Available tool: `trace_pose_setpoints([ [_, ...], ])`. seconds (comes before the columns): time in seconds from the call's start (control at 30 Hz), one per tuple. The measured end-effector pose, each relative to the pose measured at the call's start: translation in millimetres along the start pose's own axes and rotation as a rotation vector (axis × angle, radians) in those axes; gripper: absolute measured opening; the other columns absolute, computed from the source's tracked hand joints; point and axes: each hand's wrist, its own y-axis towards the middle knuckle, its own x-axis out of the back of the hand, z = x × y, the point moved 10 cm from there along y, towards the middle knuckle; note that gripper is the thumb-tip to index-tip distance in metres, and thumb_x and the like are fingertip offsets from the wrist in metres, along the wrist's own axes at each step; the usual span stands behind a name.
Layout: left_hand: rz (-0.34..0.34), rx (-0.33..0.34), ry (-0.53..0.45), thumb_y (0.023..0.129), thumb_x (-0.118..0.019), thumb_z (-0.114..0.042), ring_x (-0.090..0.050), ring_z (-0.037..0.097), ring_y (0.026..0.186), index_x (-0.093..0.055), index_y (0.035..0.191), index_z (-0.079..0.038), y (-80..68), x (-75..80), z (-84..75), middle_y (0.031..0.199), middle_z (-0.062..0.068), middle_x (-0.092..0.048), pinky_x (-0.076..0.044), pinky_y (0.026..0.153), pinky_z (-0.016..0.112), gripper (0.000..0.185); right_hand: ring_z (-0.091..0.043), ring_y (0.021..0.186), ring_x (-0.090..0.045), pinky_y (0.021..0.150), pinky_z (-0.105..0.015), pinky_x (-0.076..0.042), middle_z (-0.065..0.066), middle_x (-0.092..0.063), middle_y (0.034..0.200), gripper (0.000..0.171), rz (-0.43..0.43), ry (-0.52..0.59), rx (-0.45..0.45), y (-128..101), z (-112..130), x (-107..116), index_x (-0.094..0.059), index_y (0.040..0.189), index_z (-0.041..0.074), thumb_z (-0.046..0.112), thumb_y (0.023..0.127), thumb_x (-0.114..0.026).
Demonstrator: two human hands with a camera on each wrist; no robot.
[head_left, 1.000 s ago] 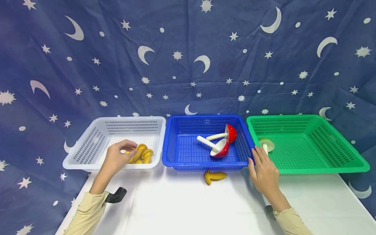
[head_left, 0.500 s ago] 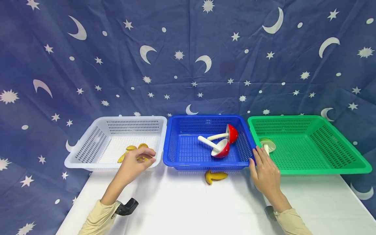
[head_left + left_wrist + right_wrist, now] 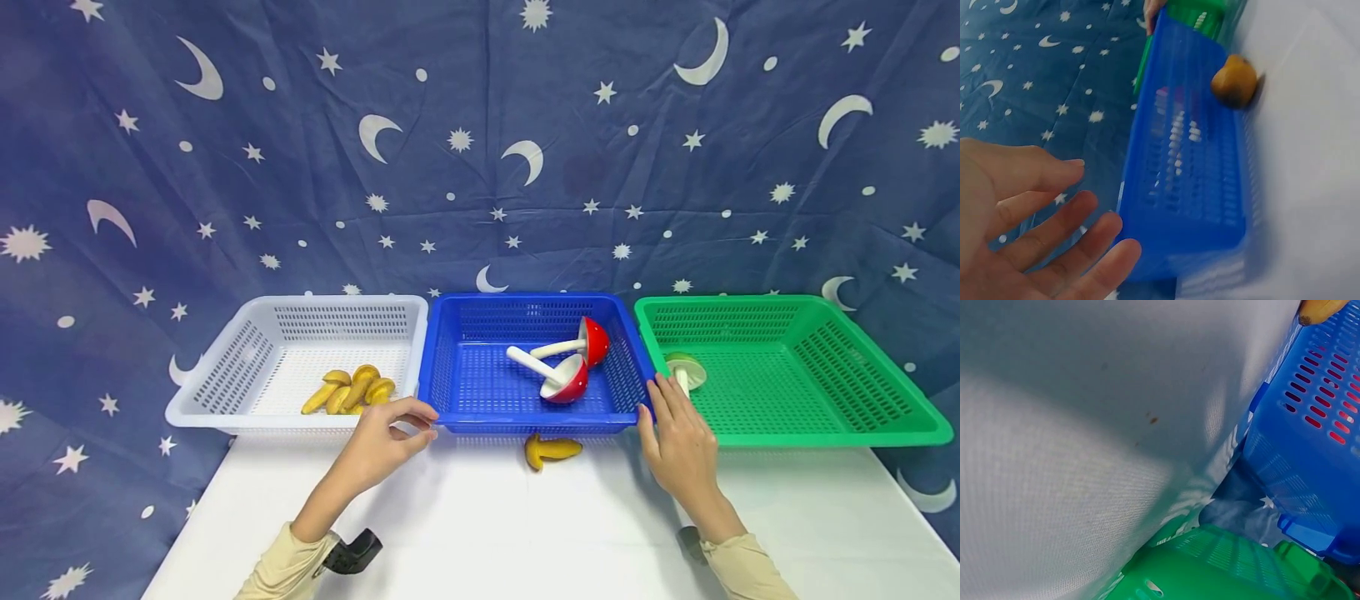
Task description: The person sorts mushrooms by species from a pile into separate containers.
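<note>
My left hand [image 3: 426, 423] hovers with relaxed fingers and nothing in it, just in front of where the white basket [image 3: 225, 367] meets the blue basket [image 3: 457, 383]. In the left wrist view its fingers [image 3: 1079, 250] are spread beside the blue basket [image 3: 1191, 169]. A yellow toy mushroom [image 3: 551, 451] lies on the table against the blue basket's front; it also shows as the yellow mushroom [image 3: 1234, 81]. My right hand [image 3: 652, 398] rests with straight fingers on the rims between the blue basket and the green basket [image 3: 810, 375], beside a pale green mushroom [image 3: 684, 371].
Several yellow mushrooms [image 3: 348, 390] lie in the white basket. Two red-capped mushrooms [image 3: 566, 379] lie in the blue basket. The white table [image 3: 525, 533] runs in front of the baskets, with a starry blue cloth [image 3: 480, 167] behind. The right wrist view shows only table, blue basket [image 3: 1316, 425] and green basket [image 3: 1222, 569].
My left hand has left the yellow mushrooms in the white basket and moved right and toward me, empty, to the front of the blue basket. The right hand has stayed put.
</note>
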Motion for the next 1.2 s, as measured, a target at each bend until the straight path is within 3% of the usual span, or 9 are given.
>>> trace_pose_setpoints([
  [0.23, 0.013, -0.067, -0.022, 0.078, -0.074, -0.002, -0.064, 0.018, 0.084, -0.069, 0.091, -0.015, -5.1, -26.7, -11.1, 0.091, -0.004, -0.068, -0.056, 0.065, 0.024, 0.02, -0.037, 0.124, -0.047, 0.088, -0.059, -0.046, -0.02, -0.053, 0.132, 0.046, 0.009, 0.0, -0.006, -1, -2, -2, -0.059, 0.123, -0.005, 0.027, 0.092, -0.05],
  [0.57, 0.008, -0.156, -0.071, 0.077, -0.073, 0.0, -0.063, 0.02, 0.089, -0.069, 0.096, -0.01, -7.8, -72.4, -20.1, 0.095, 0.0, -0.068, -0.057, 0.068, 0.035, 0.021, -0.038, 0.124, -0.047, 0.089, -0.059, -0.046, -0.02, -0.054, 0.131, 0.046, 0.009, 0.001, -0.007, -1, 0, -3, -0.059, 0.123, -0.005, 0.027, 0.092, -0.049],
  [0.67, 0.043, -0.15, -0.081, 0.078, -0.071, -0.001, -0.063, 0.026, 0.092, -0.069, 0.098, -0.007, -6.0, -91.8, -16.6, 0.098, 0.002, -0.067, -0.057, 0.07, 0.036, 0.021, -0.039, 0.123, -0.047, 0.089, -0.059, -0.045, -0.02, -0.054, 0.131, 0.046, 0.003, 0.001, -0.009, -1, 0, -2, -0.059, 0.123, -0.005, 0.027, 0.092, -0.048],
  [0.8, 0.045, -0.141, -0.056, 0.078, -0.071, 0.0, -0.062, 0.023, 0.099, -0.069, 0.1, -0.005, -2.2, -113.8, -9.3, 0.105, 0.006, -0.067, -0.056, 0.076, 0.034, 0.023, -0.039, 0.123, -0.048, 0.09, -0.059, -0.045, -0.02, -0.054, 0.131, 0.046, 0.008, 0.003, -0.011, -1, 1, -2, -0.059, 0.123, -0.005, 0.028, 0.092, -0.049],
  [1.0, -0.014, -0.133, -0.035, 0.076, -0.071, 0.001, -0.06, 0.018, 0.103, -0.069, 0.101, -0.006, 6.6, -130.9, -4.3, 0.105, 0.003, -0.067, -0.055, 0.08, 0.032, 0.025, -0.04, 0.122, -0.048, 0.09, -0.059, -0.045, -0.021, -0.053, 0.131, 0.045, 0.007, 0.009, -0.015, -1, 1, -2, -0.059, 0.122, -0.005, 0.026, 0.092, -0.049],
  [1.2, 0.032, -0.132, 0.074, 0.076, -0.072, -0.003, -0.061, 0.019, 0.099, -0.069, 0.105, -0.008, 16.1, -152.9, -5.2, 0.103, 0.001, -0.067, -0.051, 0.084, 0.032, 0.03, -0.039, 0.124, -0.047, 0.09, -0.059, -0.045, -0.02, -0.054, 0.131, 0.046, 0.001, 0.009, -0.017, 0, 0, -1, -0.059, 0.122, -0.005, 0.028, 0.092, -0.048],
])
